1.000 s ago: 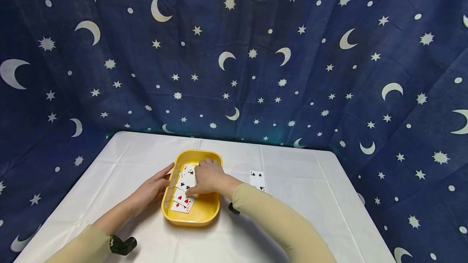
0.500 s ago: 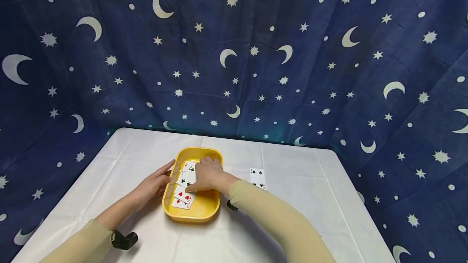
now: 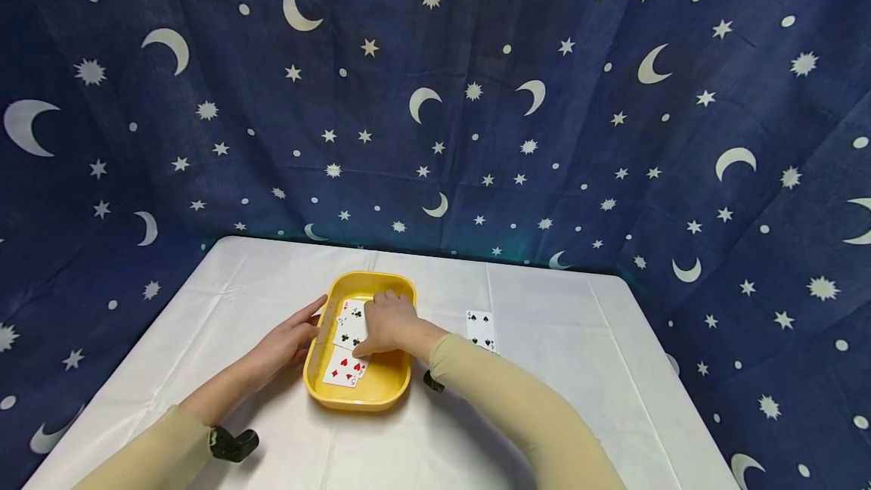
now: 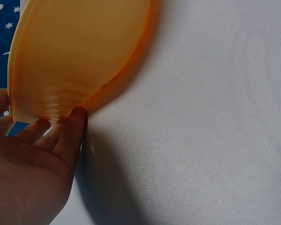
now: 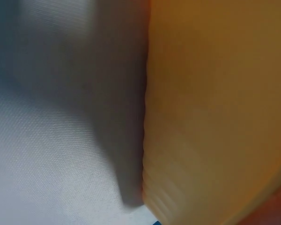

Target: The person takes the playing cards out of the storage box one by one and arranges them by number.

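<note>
A dark blue moon-and-star curtain point(image 3: 435, 97) is hung behind the tray. A white-covered table point(image 3: 558, 324) is set under the tray. The yellow tray point(image 3: 357, 404) is placed flat; cards point(image 3: 348, 330) are already laid inside, and one is left outside. Card handling is judged to be partway: the cards inside are overlapped unevenly, not squared into a neat pile. No end point can be read from the views.

The right sleeve point(image 3: 517, 399) is reached in from the tray's right, the left sleeve point(image 3: 166, 448) from its near left. The right hand point(image 3: 391, 327) is placed inside the tray, over the right part of the cards. Its thumb is spread from the other fingers and touched to the cards; the other fingertips are hidden by the hand, so whether anything is pinched cannot be told. The left hand point(image 3: 282, 346) is held at the tray's left side, fingers loosely extended, tips touched to the outer wall; nothing is seen clenched.

A black wrist unit point(image 3: 234, 445) is worn near-left of the tray. The spade card point(image 3: 481, 327) is laid face up right of the tray, apart from it, partly covered by the arm. Inside the tray, the club card point(image 3: 348, 336) is seen mid-left, with red cards point(image 3: 342, 370) nearer the tray's near end.
</note>
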Motion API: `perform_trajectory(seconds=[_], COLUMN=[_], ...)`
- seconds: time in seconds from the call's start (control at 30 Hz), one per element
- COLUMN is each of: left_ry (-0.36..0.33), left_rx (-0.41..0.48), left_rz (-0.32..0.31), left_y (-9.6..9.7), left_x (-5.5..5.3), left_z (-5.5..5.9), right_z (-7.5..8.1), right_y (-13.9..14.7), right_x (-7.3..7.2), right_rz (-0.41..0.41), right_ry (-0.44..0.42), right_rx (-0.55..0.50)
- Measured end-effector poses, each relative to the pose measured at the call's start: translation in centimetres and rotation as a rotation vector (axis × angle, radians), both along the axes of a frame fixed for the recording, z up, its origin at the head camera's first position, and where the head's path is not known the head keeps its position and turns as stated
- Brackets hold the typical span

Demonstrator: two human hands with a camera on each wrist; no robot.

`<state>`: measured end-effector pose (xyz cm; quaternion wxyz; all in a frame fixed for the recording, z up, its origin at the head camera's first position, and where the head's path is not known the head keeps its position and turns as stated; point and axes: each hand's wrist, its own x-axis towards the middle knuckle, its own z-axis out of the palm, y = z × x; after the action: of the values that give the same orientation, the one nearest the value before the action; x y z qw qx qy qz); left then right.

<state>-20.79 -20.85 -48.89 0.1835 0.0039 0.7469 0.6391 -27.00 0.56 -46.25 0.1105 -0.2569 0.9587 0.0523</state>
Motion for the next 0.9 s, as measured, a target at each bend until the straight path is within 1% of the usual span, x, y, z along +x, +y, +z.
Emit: perform_trajectory(seconds=[0.2, 0.5, 0.7, 0.9], left_ry=[-0.005, -0.012, -0.008, -0.004], left_rx=[0.009, -0.007, -0.021, -0.005], left_rz=[0.0, 0.008, 0.011, 0.001], left_y=[0.0, 0.1, 0.0, 0.0], left_x=[0.0, -0.1, 0.0, 0.0], left_z=[-0.1, -0.1, 0.0, 0.0], right_z=[0.3, 1.3, 2.4, 3.2], right_y=[0.2, 1.3, 2.5, 4.4], right_x=[0.1, 0.0, 0.1, 0.0], right_rz=[0.019, 0.085, 0.113, 0.158], right_ry=[-0.001, 0.046, 0.036, 0.071], right_rx=[-0.016, -0.057, -0.131, -0.202])
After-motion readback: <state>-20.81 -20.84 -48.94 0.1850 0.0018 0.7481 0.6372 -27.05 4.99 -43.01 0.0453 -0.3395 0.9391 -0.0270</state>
